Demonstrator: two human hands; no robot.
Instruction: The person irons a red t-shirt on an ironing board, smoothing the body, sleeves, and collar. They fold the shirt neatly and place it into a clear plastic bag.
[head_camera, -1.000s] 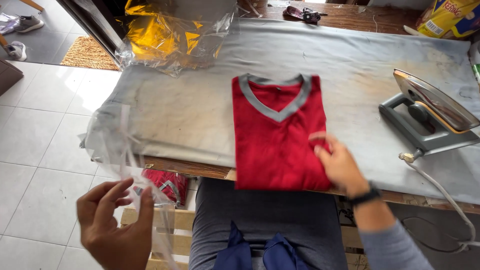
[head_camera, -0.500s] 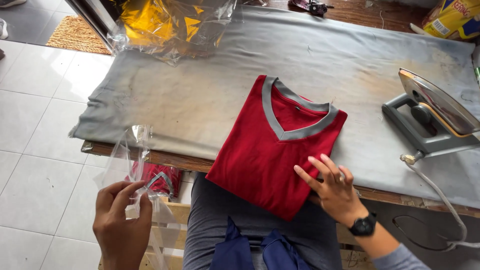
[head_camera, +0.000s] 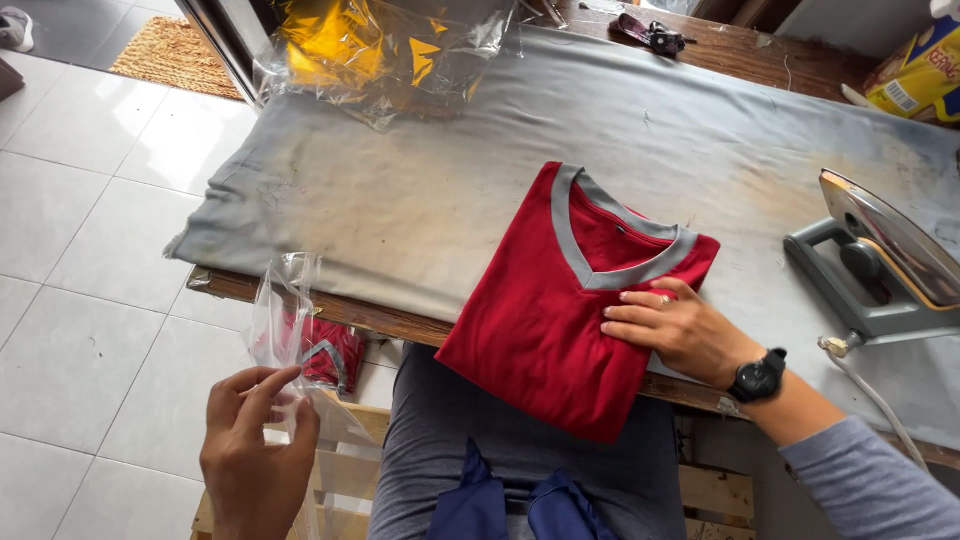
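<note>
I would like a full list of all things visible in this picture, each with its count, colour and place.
folded shirt: 1, red with grey collar, table's near edge, overhanging
clear bag: 1, transparent, below the table's left edge
iron: 1, grey, right on table
table cover: 1, grey, stained
plastic-wrapped pile: 1, yellow, table's far left
doormat: 1, tan, floor top left
wristwatch: 1, black, right wrist
left hand: fingers pinch the clear bag
right hand: flat on the folded shirt

Matt red cloth shirt (head_camera: 560, 300), glossy plastic bag (head_camera: 285, 320)
</note>
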